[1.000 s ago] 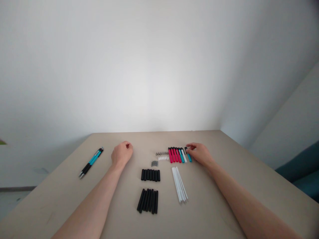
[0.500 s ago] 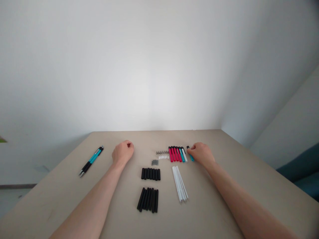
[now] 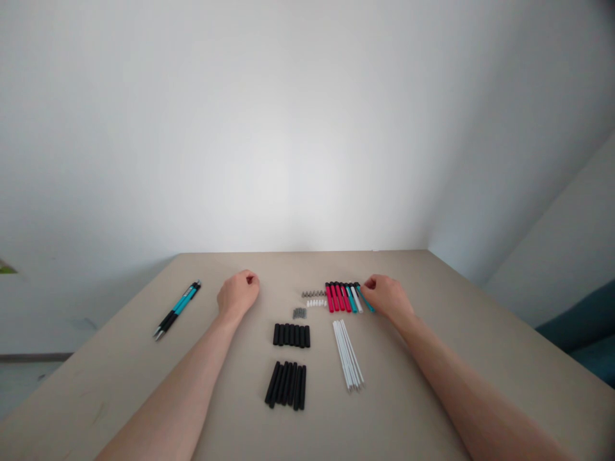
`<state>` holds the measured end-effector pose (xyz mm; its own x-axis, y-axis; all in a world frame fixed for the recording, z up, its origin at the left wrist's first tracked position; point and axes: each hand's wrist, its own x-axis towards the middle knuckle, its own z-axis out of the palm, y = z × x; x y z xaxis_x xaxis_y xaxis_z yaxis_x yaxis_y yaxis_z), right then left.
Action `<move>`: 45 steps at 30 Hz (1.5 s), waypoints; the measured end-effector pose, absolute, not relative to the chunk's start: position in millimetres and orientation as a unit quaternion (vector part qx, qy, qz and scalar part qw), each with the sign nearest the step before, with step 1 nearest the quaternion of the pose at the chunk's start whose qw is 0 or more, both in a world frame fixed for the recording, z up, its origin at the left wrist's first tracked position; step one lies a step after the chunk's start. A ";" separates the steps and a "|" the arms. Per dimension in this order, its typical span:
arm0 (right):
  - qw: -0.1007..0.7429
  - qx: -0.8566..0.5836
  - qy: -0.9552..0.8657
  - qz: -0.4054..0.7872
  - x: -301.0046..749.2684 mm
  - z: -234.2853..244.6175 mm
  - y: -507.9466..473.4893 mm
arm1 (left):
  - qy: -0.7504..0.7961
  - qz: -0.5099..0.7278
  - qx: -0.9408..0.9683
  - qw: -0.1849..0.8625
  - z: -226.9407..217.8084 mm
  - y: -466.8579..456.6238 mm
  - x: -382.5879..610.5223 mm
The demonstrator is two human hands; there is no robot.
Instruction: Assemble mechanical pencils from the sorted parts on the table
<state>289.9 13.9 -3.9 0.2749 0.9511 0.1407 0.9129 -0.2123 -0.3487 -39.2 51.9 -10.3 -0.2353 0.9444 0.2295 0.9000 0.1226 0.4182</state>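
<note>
My right hand (image 3: 385, 294) is at the right end of a row of pen barrels, its fingertips pinched at a teal pen barrel (image 3: 369, 303). That barrel lies slanted on the table, its black top close to the white barrel (image 3: 356, 299). Further left in the row are another teal barrel (image 3: 351, 299) and several red barrels (image 3: 338, 298). My left hand (image 3: 238, 292) rests closed in a loose fist on the table, left of the small parts, with nothing visible in it.
Small springs (image 3: 314, 294), white plastic pieces (image 3: 316, 303) and grey pieces (image 3: 300, 313) lie mid-table. Nearer are short black tubes (image 3: 291, 335), longer black tubes (image 3: 286, 385) and white refills (image 3: 348, 355). Two teal-and-black pens (image 3: 177, 310) lie far left. A wall (image 3: 298, 128) stands behind.
The slanted teal barrel's black top has shifted left against the white barrel, and my right fingertips have moved slightly with it. My left hand stays in place.
</note>
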 end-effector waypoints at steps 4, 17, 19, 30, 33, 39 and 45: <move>0.189 -0.773 -0.603 0.057 291.8 -6.1 14.6 | 0.749 0.239 0.616 0.048 -8.0 50.6 -37.8; 0.204 -0.764 -0.609 0.062 290.7 -6.2 13.3 | 0.754 0.231 0.612 0.055 -4.5 48.3 -36.1; 0.207 -0.763 -0.609 0.061 290.4 -5.8 12.9 | 0.756 0.229 0.611 0.055 -3.2 47.7 -35.7; 0.232 -0.775 -0.586 0.037 294.1 -4.4 12.9 | 0.811 0.208 0.545 -0.048 -0.7 43.5 -45.5; 0.235 -0.774 -0.587 0.034 294.2 -4.8 13.2 | 0.849 0.168 0.492 -0.095 -1.3 41.9 -51.5; 0.243 -0.771 -0.588 0.023 296.0 -6.9 13.2 | 0.872 0.131 0.470 -0.046 -3.4 44.2 -56.9; 0.256 -0.765 -0.591 0.014 298.9 -9.5 13.9 | 0.868 0.124 0.479 -0.040 -4.8 45.6 -56.2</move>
